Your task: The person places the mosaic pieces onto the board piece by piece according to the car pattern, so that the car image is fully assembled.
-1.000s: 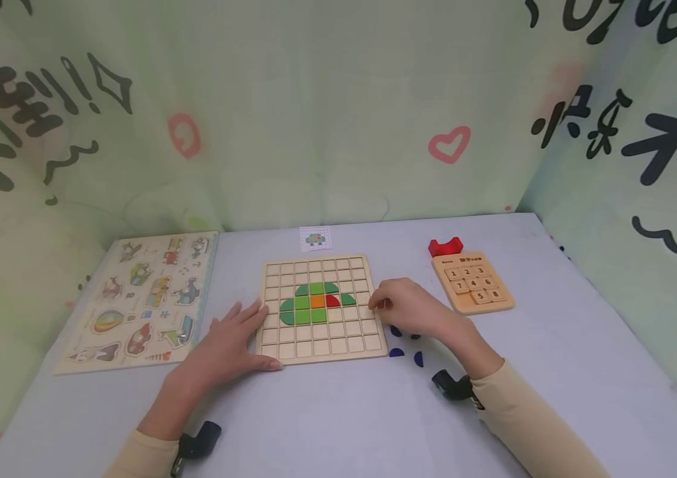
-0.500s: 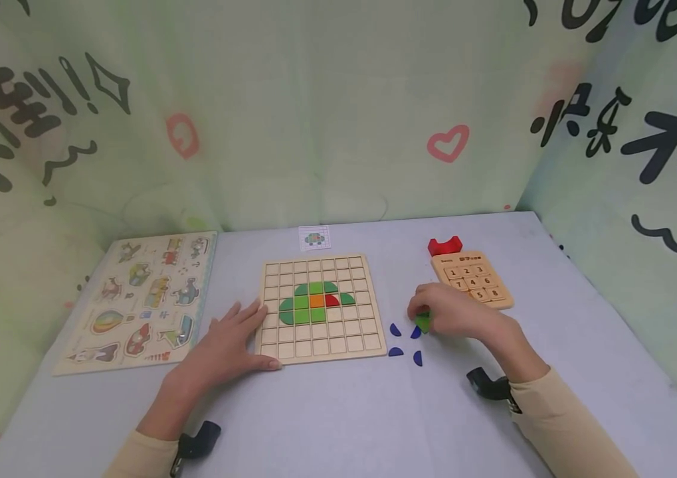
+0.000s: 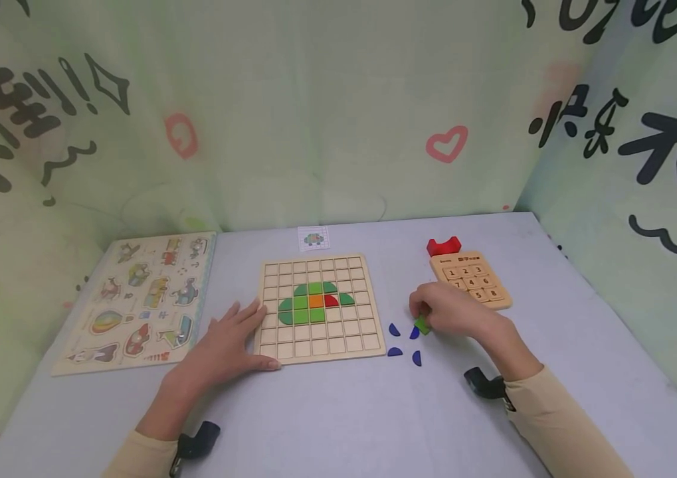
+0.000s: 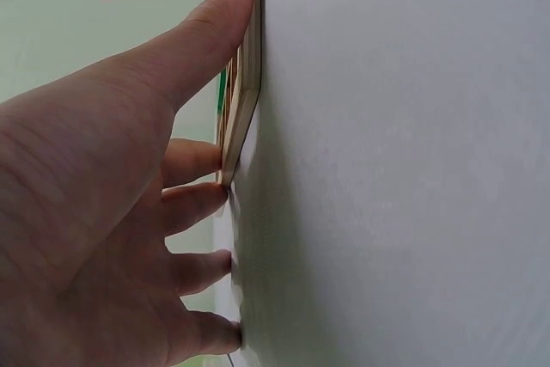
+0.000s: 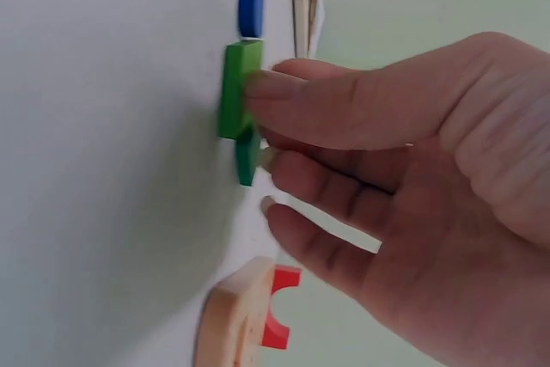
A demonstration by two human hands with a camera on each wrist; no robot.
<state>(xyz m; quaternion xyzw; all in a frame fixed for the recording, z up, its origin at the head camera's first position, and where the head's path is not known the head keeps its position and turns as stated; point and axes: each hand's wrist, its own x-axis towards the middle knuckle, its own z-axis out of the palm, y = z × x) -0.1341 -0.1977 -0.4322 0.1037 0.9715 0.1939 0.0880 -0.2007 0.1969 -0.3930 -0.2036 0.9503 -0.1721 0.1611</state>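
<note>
My left hand (image 3: 224, 345) rests spread at the lower left corner of a wooden grid board (image 3: 345, 345), thumb on its near edge and fingers at its left side. Green, orange and red tiles sit in the middle cells of the board. To the right of the board, my right hand (image 3: 452, 311) pinches a light green square tile (image 5: 236, 92) low over the table; its thumb lies against the tile. A darker green piece (image 5: 246, 159) shows just behind that tile, partly hidden by the fingers. Beside the hand lies a blue rounded piece (image 3: 414, 332).
Several blue pieces (image 3: 394, 352) lie between board and right hand. A number puzzle (image 3: 496, 304) and a red curved block (image 3: 444, 246) stand behind the right hand. A small picture card (image 3: 313, 238) lies beyond the board, a picture puzzle (image 3: 93, 332) at the left.
My right hand has left the board's right edge and moved right to the green pieces, where it now pinches a light green tile. The left hand has stayed in place.
</note>
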